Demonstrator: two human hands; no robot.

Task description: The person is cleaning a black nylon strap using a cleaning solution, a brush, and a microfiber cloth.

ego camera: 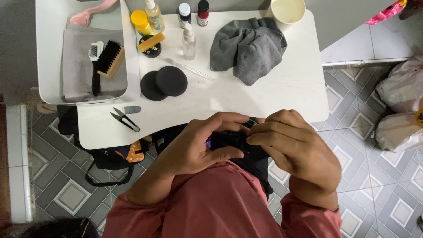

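Both of my hands hold a small black object (233, 142) with a purple spot on its left, just below the white table's front edge (282, 101). My left hand (198, 145) wraps it from the left, thumb underneath. My right hand (293, 145) covers it from the right, fingers curled over the top. Most of the object is hidden by my fingers. My red sleeves fill the bottom of the view.
On the table lie a grey cloth (246, 46), two black round pads (165, 83), black snips (124, 120), a dropper (189, 68), several small bottles (188, 42) and a cream cup (287, 11). A white tray (48, 53) holds brushes (110, 58). A black bag (116, 158) and plastic bags (401, 105) sit on the tiled floor.
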